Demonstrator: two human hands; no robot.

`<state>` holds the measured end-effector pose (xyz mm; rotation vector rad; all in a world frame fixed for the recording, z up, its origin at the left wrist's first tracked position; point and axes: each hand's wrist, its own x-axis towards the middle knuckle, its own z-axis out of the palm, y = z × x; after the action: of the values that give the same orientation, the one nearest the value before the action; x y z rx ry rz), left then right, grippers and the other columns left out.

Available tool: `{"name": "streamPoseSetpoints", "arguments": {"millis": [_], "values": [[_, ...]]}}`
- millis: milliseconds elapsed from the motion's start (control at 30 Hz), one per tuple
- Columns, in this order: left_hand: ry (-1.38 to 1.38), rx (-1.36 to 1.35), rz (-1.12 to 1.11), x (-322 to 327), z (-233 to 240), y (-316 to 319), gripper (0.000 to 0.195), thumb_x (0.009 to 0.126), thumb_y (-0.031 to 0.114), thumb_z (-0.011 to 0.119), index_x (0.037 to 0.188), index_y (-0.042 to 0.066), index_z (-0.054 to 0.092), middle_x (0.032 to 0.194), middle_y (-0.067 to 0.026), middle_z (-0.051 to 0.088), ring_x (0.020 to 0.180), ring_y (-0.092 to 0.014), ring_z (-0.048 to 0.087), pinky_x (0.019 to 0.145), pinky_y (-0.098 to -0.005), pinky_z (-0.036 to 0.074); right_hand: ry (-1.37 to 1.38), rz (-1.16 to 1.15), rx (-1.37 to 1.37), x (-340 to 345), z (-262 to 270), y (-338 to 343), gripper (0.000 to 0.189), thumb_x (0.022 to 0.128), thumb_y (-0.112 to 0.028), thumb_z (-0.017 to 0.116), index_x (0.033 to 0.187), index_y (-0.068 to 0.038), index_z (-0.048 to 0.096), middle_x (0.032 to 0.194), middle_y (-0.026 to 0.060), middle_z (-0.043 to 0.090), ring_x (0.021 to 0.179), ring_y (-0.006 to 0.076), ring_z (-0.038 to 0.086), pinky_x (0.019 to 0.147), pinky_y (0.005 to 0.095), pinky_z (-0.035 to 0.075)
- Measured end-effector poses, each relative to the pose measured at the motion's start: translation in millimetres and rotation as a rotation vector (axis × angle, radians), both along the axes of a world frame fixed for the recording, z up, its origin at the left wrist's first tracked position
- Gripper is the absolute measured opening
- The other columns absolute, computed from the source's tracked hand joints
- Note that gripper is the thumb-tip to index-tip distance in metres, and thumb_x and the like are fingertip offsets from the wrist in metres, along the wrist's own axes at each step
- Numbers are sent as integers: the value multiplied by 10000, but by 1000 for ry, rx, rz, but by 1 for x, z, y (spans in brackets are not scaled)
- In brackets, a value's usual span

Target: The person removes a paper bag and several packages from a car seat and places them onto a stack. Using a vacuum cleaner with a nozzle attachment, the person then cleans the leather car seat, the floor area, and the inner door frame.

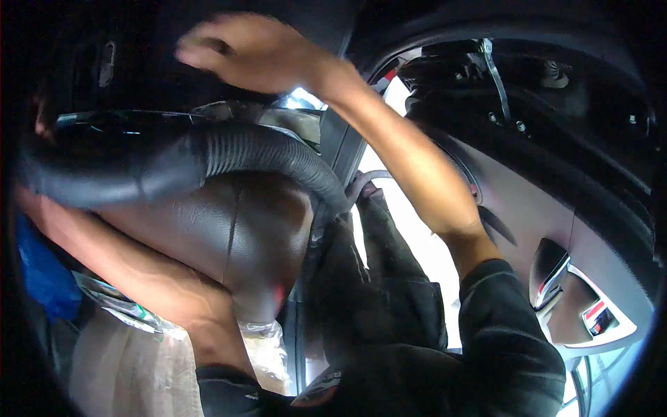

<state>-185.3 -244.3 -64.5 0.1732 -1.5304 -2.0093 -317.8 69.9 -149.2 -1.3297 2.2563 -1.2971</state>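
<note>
My left hand (42,124) is at the far left edge, dark and partly hidden behind the smooth curved end piece of a black ribbed hose (260,148), like a vacuum cleaner's. Its fingers show just beyond that piece and appear closed around it. The hose runs right, over the brown leather edge of a car seat (234,224), towards the door opening. Above the hose, my right hand (239,52) reaches out at the upper left, motion-blurred, its fingers bent. A dark spot lies between thumb and fingers; whether it is a gap or an object cannot be told.
An open car door (500,193) with a pull handle stands on the right, its check strap (497,83) at the top. The door sill (302,292) runs beside my legs. A pale seat cover (135,365), clear plastic and a blue item (44,266) are at lower left.
</note>
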Motion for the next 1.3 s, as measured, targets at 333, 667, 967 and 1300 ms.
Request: {"name": "streamPoseSetpoints", "arguments": {"millis": [333, 667, 967, 1300], "values": [[59, 74, -63, 29, 3, -1, 365, 942, 179, 500, 1200, -79, 486, 888, -167, 632, 744, -228, 639, 614, -285, 546, -476, 90, 575, 97, -115, 93, 642, 850, -315, 756, 1364, -37, 488, 1237, 235, 585, 1155, 364, 573, 941, 474, 493], [85, 62, -135, 26, 40, 9, 365, 937, 186, 503, 1190, -77, 488, 869, -162, 625, 728, -225, 632, 604, -286, 543, -563, -152, 271, 27, -97, 74, 588, 647, -378, 873, 1089, -47, 669, 944, 169, 724, 913, 303, 697, 838, 390, 527], [149, 175, -298, 8, 34, 22, 365, 932, 192, 505, 1180, -75, 490, 851, -157, 619, 714, -223, 627, 596, -288, 540, -289, -63, 305, 57, -125, 78, 482, 729, -343, 826, 1089, -50, 694, 1094, 153, 648, 1052, 351, 618, 931, 433, 487], [224, 259, -472, -11, 45, 15, 365, 926, 199, 508, 1170, -72, 492, 831, -151, 612, 698, -220, 620, 586, -290, 537, -180, -278, 638, 8, -156, 91, 630, 744, -351, 825, 1243, -68, 565, 1079, 167, 633, 1054, 345, 615, 899, 458, 478]]}}
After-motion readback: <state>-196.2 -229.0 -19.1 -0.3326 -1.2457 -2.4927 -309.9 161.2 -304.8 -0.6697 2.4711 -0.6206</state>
